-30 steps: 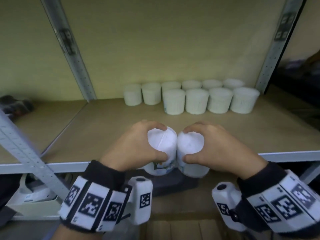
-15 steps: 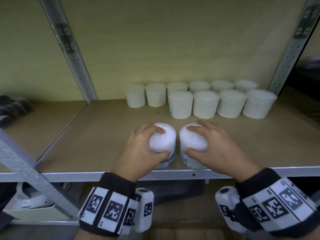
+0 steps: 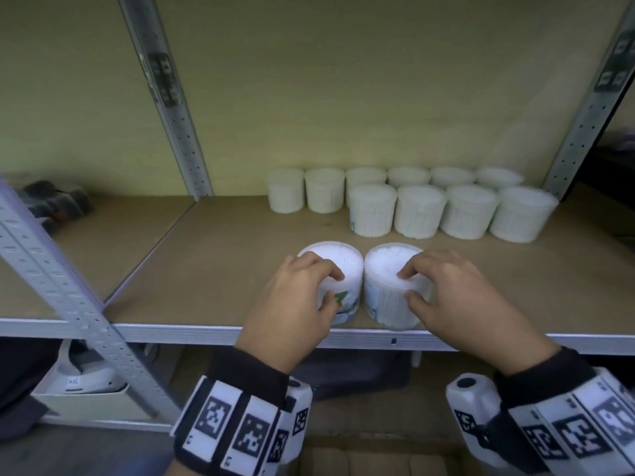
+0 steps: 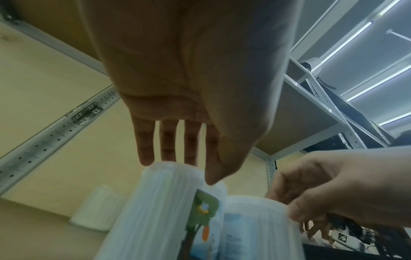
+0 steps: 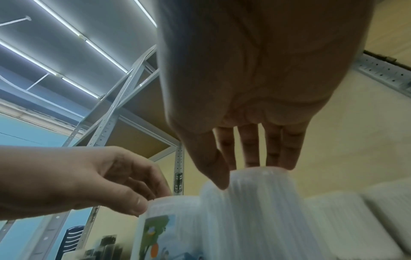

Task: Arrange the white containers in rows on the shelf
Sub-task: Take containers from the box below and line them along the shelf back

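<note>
Two white containers stand side by side on the shelf board (image 3: 223, 269), just behind its front edge. My left hand (image 3: 331, 291) holds the left container (image 3: 338, 259), which has a picture label, with fingers curled over the lid and thumb on the near side. My right hand (image 3: 407, 286) holds the right container (image 3: 388, 266) the same way. In the left wrist view my left hand (image 4: 177, 171) touches the rim of the left container (image 4: 160, 211). In the right wrist view my right hand (image 5: 253, 176) pinches the top of the right container (image 5: 255, 211).
Against the back wall stand two rows of several white containers each, a back row (image 3: 324, 195) and a shorter row (image 3: 421, 211) in front of it at the right. Metal uprights (image 3: 168, 97) (image 3: 591, 108) flank the bay. A diagonal brace (image 3: 68, 304) crosses at the left.
Both hands brought the two containers up from below the front edge and forward onto the shelf, where they now stand upright.
</note>
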